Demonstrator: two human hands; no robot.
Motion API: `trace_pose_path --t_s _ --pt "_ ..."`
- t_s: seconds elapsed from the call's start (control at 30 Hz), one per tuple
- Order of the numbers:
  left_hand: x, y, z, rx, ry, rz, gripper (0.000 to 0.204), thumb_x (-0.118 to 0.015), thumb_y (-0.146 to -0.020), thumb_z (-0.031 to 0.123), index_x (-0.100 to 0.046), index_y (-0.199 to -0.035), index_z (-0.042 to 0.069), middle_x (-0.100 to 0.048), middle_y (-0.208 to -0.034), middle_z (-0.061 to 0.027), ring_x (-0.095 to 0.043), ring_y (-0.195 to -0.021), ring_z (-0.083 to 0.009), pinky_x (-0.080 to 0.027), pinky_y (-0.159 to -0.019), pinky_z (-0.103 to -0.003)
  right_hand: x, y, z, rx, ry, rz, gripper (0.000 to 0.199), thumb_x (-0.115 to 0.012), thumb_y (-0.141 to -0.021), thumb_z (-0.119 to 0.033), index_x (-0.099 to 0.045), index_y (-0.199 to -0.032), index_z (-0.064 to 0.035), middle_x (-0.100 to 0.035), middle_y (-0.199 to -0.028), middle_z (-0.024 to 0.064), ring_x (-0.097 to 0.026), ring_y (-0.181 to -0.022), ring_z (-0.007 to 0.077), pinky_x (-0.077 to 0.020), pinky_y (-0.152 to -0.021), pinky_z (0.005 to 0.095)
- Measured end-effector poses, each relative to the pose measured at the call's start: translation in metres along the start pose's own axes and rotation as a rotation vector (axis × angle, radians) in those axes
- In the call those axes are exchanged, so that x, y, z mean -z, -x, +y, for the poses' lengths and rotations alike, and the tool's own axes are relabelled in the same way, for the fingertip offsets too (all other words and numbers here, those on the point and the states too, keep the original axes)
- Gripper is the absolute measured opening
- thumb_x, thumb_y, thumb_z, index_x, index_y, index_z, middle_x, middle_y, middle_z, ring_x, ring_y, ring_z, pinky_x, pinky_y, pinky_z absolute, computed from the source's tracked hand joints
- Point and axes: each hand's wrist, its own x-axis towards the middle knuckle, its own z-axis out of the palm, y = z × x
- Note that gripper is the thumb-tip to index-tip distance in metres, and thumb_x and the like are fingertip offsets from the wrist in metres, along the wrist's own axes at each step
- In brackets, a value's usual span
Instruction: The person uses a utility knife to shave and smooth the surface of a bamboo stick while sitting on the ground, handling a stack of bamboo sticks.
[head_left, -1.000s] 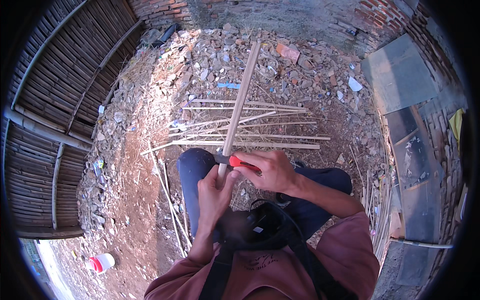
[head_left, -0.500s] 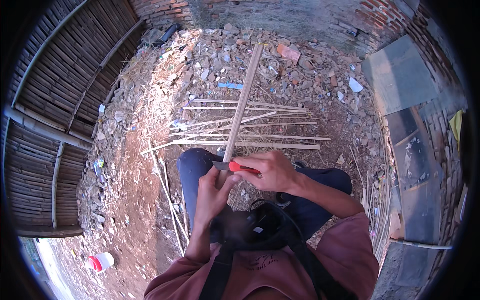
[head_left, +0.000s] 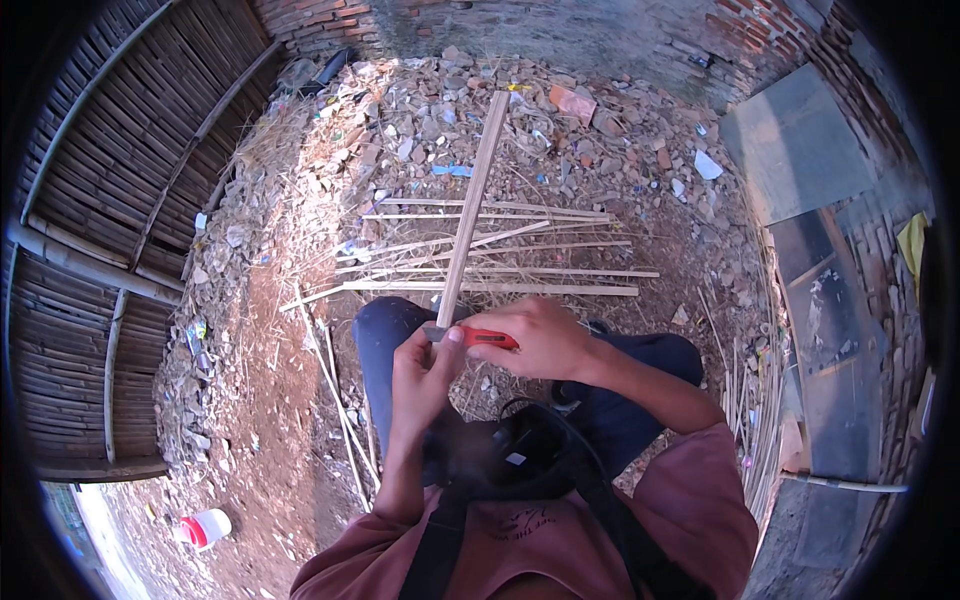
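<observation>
Here I am on the left hand point(head_left: 416, 380), thumb and fingers closed on the near end of a long pale wooden slat point(head_left: 474, 205), which slants up toward the far edge of the rubble-strewn ground point(head_left: 255, 430). And my right hand point(head_left: 545, 342), fingers wrapped tight, grips a red utility knife point(head_left: 492, 340)! Its blade point(head_left: 433, 333) lies across the slat near that near end, my left thumb right up at the knife. Beyond the knees, loose strips point(head_left: 500, 290) lie mid-ground, and a red-and-white container point(head_left: 208, 527) sits toward the near left corner.
</observation>
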Motion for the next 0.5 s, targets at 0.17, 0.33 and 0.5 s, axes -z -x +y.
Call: trace_pose_path --t_s 0.17,0.33,0.5 --pt "0.001 -0.004 -0.001 0.023 0.041 0.008 0.02 -0.064 -0.112 0.026 -0.068 -0.104 0.008 -0.054 -0.068 0.0082 -0.042 -0.058 0.0001 -0.029 -0.052 -0.02 0.024 -0.004 -0.015 -0.127 0.0 -0.114 0.049 -0.066 -0.103 -0.05 -0.071 -0.136 -0.0134 -0.078 -0.1 0.0181 -0.077 -0.093 0.0356 -0.0596 -0.08 0.0436" --pt "0.006 -0.005 0.0 0.023 0.042 0.028 0.022 -0.063 -0.112 0.027 -0.066 -0.101 0.009 -0.053 -0.066 0.0074 -0.04 -0.054 0.0 -0.027 -0.049 -0.02 0.037 -0.009 0.025 -0.269 -0.812 0.032 0.079 -0.032 -0.112 -0.068 -0.062 -0.146 -0.0029 -0.077 -0.112 0.0205 -0.077 -0.103 0.0266 -0.0582 -0.093 0.0403" --pt "0.009 -0.003 0.005 0.016 0.017 0.084 0.022 -0.061 -0.113 0.028 -0.066 -0.102 0.009 -0.053 -0.066 0.0072 -0.04 -0.053 0.0006 -0.026 -0.048 -0.019 0.037 -0.009 0.031 -0.411 -1.114 0.234 0.088 -0.018 -0.111 -0.071 -0.062 -0.138 -0.0005 -0.076 -0.114 0.0152 -0.075 -0.109 0.0262 -0.0559 -0.099 0.0394"
